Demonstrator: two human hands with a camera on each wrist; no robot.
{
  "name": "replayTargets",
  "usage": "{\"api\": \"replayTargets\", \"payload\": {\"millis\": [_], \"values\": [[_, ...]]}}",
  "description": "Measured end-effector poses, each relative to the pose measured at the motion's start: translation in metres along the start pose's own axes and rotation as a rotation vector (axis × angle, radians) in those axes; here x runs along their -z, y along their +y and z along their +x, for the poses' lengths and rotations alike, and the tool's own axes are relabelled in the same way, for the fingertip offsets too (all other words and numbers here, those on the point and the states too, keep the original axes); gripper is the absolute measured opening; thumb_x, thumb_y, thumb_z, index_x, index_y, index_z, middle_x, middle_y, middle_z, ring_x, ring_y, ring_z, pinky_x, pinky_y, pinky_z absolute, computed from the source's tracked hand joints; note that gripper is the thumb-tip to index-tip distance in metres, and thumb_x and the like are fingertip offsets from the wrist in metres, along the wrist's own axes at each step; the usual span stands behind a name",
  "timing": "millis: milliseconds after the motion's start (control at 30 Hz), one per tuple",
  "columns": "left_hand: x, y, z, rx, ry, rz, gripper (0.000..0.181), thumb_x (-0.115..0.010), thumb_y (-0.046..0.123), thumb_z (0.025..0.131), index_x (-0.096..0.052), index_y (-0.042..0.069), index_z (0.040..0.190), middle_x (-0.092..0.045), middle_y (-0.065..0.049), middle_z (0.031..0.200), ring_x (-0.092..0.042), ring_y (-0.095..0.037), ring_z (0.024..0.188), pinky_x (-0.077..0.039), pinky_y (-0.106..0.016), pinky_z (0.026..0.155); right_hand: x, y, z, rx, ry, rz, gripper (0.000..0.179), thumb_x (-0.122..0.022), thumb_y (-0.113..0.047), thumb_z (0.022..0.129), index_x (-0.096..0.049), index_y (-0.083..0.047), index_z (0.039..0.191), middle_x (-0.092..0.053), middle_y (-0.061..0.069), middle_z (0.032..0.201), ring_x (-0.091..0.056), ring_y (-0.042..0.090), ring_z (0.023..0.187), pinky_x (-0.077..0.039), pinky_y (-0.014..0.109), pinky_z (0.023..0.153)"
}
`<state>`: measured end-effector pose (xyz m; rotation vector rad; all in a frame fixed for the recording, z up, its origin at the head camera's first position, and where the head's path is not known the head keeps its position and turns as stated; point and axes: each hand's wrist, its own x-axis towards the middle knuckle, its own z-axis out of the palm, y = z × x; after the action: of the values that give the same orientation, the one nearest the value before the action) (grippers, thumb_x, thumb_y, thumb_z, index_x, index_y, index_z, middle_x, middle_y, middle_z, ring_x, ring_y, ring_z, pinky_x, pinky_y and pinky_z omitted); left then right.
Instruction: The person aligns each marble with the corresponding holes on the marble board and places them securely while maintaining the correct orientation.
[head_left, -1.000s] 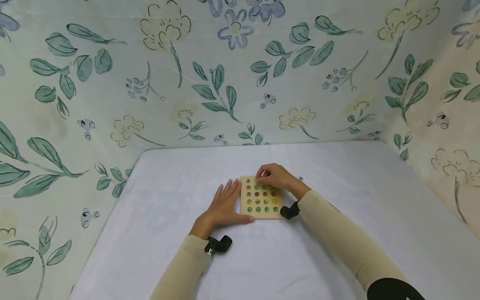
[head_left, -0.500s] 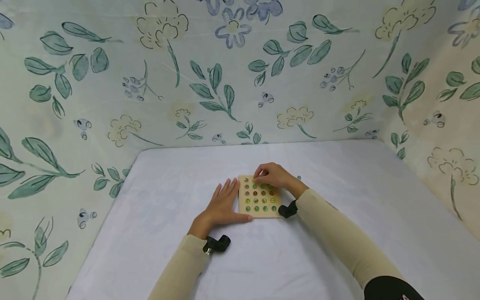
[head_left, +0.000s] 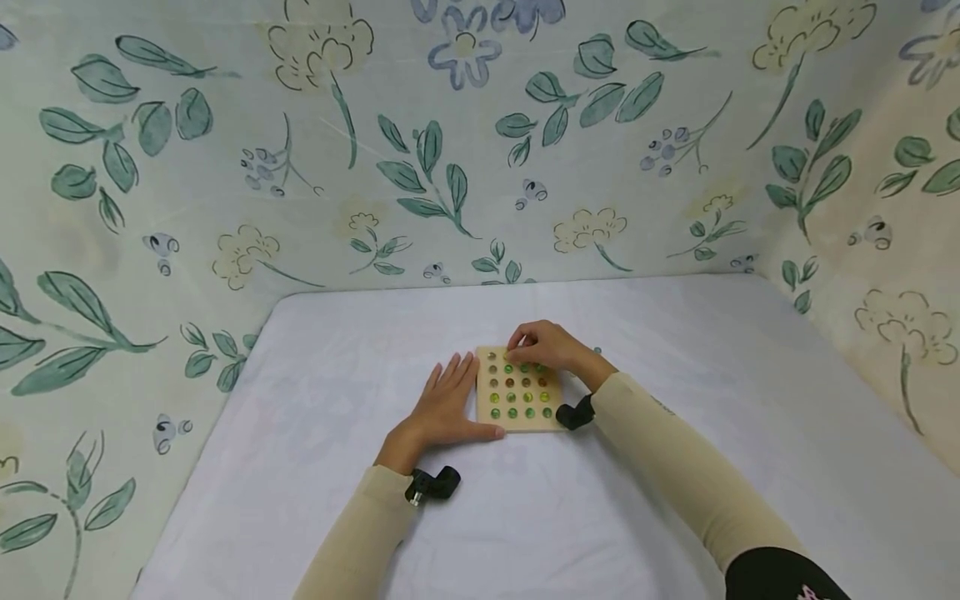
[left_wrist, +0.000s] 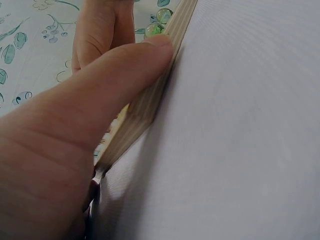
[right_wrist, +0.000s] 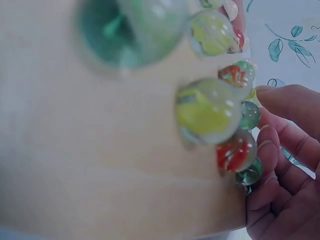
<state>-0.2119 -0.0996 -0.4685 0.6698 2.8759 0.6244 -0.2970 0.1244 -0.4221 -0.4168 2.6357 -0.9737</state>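
A square wooden board (head_left: pixel 521 406) lies on the white cloth, with rows of glass marbles (head_left: pixel 512 413) set in it. Flat along its left side rests my left hand (head_left: pixel 441 410), fingers spread, its thumb touching the front edge; the left wrist view shows that thumb (left_wrist: pixel 125 62) pressing on the board's rim. Over the back row, my right hand (head_left: pixel 551 346) pinches a small yellowish marble (right_wrist: pixel 253 94) between thumb and fingertips. Most of that marble is hidden by the fingers. Green, yellow and red-streaked marbles (right_wrist: pixel 235 151) stand close to the hand in the right wrist view.
One small greenish marble (head_left: pixel 597 350) lies on the cloth beyond my right wrist. The white-covered table (head_left: pixel 360 350) extends around the board. A floral curtain (head_left: pixel 450 150) rises behind and on both sides.
The head view has shifted slightly. Both hands stay almost in the same place at the board, the right fingertips still over the back row.
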Motion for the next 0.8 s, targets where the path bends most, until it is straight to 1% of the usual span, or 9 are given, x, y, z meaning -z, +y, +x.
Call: {"api": "replayTargets", "payload": {"millis": [333,633,800], "values": [[0.0003,0.0009,-0.0006,0.0,0.002,-0.005,0.125,-0.061,0.08,0.068,-0.006,0.01,0.156,-0.003,-0.005,0.162,0.005,-0.021,0.148,0.005,-0.043,0.118,0.0012,0.0003,0.0016,0.008,0.0,-0.012,0.022,-0.069,-0.031,0.089,-0.069,-0.015,0.104,-0.06,0.005,0.085,-0.053,0.018,0.075,-0.044,0.027,0.063],[-0.0003,0.0002,0.0003,-0.002,0.003,0.003,0.125,-0.061,0.081,0.068,-0.006,0.009,0.156,-0.004,-0.005,0.162,0.004,-0.021,0.148,0.005,-0.044,0.118,0.0001,0.0003,0.0036,-0.013,0.002,-0.003,0.02,-0.069,-0.03,0.089,-0.071,-0.015,0.102,-0.061,0.005,0.085,-0.054,0.019,0.074,-0.045,0.026,0.062],[-0.0008,0.0,0.0001,0.0,-0.001,0.001,0.126,-0.061,0.081,0.068,-0.005,0.01,0.156,-0.003,-0.004,0.162,0.005,-0.02,0.148,0.005,-0.043,0.118,0.0,0.002,0.0042,-0.004,-0.001,0.008,0.021,-0.067,-0.031,0.091,-0.07,-0.014,0.102,-0.062,0.004,0.084,-0.055,0.018,0.073,-0.046,0.026,0.062]]}}
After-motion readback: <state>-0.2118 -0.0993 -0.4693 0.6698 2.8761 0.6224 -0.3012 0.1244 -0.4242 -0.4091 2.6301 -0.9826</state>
